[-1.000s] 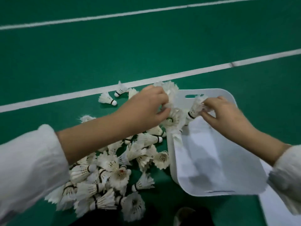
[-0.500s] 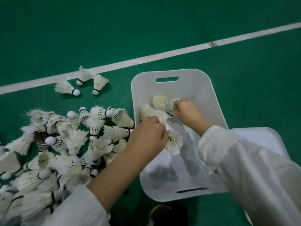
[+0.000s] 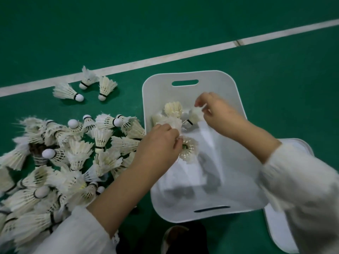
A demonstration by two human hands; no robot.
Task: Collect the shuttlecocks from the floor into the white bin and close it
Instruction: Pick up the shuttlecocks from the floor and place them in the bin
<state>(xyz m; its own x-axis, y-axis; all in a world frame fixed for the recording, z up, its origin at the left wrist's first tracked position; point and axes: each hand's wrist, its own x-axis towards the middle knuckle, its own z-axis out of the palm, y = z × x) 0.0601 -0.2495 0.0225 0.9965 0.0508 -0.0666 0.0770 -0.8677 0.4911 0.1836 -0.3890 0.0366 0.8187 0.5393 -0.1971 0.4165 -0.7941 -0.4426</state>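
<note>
The green court floor [image 3: 275, 61] carries all items. The shuttlecock pile [image 3: 73, 162] lies left of the white bin [image 3: 220, 83], its nearest feathers just beside the bin wall. The lid [image 3: 275, 231] lies at the bin's right side, partly hidden. The left hand [image 3: 157, 145], over the bin's left edge, curls its fingers round one open-skirted shuttlecock [image 3: 189, 151]. The right hand [image 3: 220, 114], inside the bin, pinches the feathers of a banded shuttlecock [image 3: 190, 120] between thumb and forefinger. One second ago the bin showed no shuttlecocks; now a small cluster [image 3: 173, 109] rests in its far left corner. Loading has begun, but most of the pile and three strays [image 3: 106, 87] beyond the bin's far left remain, so closing is not yet due
</note>
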